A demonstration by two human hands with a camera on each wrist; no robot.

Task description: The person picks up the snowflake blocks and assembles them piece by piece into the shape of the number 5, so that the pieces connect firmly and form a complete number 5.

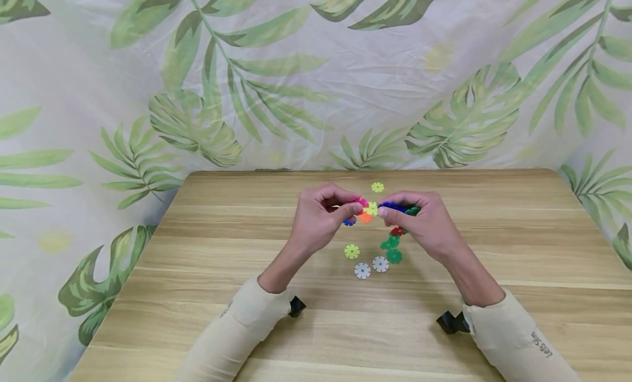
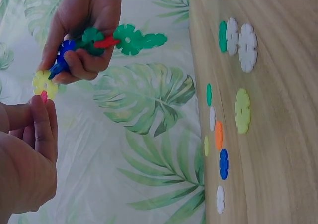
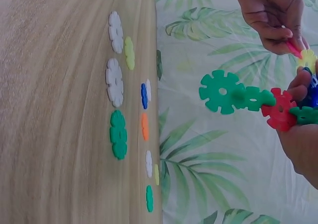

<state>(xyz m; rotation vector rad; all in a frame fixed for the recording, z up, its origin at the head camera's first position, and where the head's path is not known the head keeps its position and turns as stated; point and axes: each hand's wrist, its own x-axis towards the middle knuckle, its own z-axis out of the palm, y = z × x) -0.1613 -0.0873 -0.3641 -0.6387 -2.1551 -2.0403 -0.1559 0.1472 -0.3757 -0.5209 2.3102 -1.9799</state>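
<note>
Table (image 1: 197,294) before me, cloth (image 1: 276,113) behind it. My left grip (image 1: 321,217), my right grip (image 1: 427,223) above table; pinched disc (image 1: 362,201) in left, linked disc (image 1: 371,209) between both. Disc chain (image 3: 277,116) in right, hanging below it, apart from table. Loose on table: front-left disc (image 1: 359,273) nearest me, front-right disc (image 1: 377,265) beside it, outer disc (image 1: 394,256) just right of that; near disc (image 1: 348,253) behind front-left one. Farther back, mid-left disc (image 1: 349,222) beside mid-right disc (image 1: 365,218); far disc (image 1: 377,187) toward rear edge.

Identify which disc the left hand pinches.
The pink disc: the only pink one in view, its edge meeting the raised yellow disc.
</note>
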